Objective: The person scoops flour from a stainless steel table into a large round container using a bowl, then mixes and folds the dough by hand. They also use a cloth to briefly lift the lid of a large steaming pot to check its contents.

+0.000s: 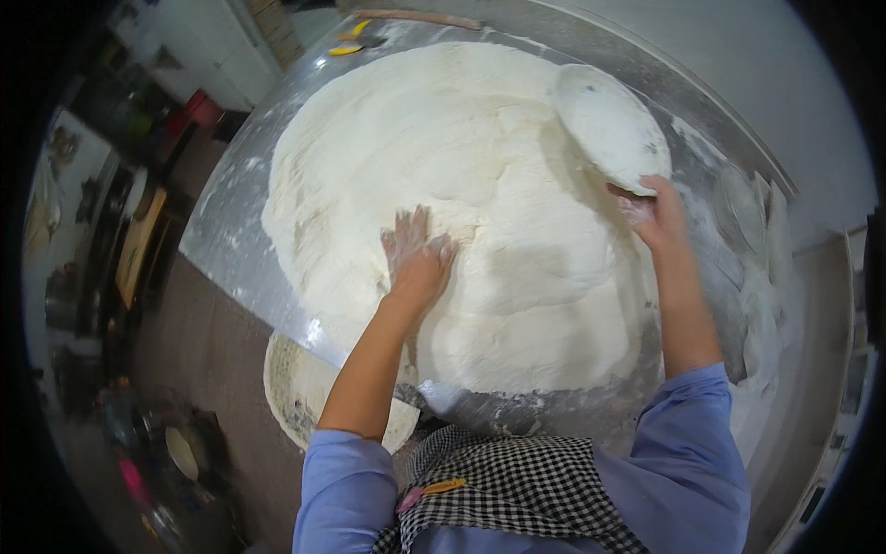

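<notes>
A broad, pale mass of dough (443, 138) dusted with flour covers much of the metal table (242, 235). Flour coats my left hand (417, 253), which rests with its fingers apart on the dough's surface, left of the middle. With my right hand (651, 211) I grip the near rim of a white, floury round basin (609, 124). The basin is tilted over the dough's right side and casts a shadow there. What lies under my left palm is hidden.
Yellow-handled tools (346, 50) and a wooden stick (417, 18) lie at the table's far edge. A floury round container (297, 388) stands below the near left edge. Crumpled plastic (761, 318) lies at the right, by the wall. Pots and shelving are at the far left.
</notes>
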`<state>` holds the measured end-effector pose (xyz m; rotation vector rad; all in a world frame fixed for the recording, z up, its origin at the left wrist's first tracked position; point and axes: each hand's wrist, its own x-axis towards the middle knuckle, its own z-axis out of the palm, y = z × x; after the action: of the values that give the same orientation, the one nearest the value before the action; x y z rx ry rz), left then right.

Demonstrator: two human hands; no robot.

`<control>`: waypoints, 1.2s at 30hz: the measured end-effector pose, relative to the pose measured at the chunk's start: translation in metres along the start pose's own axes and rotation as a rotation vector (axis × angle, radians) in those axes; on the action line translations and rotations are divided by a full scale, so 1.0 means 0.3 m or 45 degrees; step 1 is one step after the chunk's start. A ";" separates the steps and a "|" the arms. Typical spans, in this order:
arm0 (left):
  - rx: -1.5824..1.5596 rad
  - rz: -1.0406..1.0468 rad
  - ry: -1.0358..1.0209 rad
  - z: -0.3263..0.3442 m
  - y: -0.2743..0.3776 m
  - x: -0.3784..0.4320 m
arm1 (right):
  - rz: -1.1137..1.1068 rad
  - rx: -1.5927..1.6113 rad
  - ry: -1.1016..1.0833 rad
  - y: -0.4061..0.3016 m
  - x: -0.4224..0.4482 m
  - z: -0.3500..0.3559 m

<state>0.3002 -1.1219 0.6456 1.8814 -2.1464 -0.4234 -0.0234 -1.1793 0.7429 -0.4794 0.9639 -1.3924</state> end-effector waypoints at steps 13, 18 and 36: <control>-1.133 0.343 0.365 -0.574 -0.317 -0.097 | 0.232 -0.161 -0.263 0.075 -0.092 0.265; -1.445 0.130 0.395 -0.702 -0.565 -0.498 | 0.350 -0.034 -0.434 0.347 -0.241 0.597; -1.584 -1.545 0.621 0.521 -1.288 -1.760 | 1.056 -0.692 -0.550 1.786 -0.690 0.845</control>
<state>0.6650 -0.6375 0.3541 1.8113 -0.0243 -1.0111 0.5199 -0.9543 0.5230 -0.6462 1.0044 -0.2531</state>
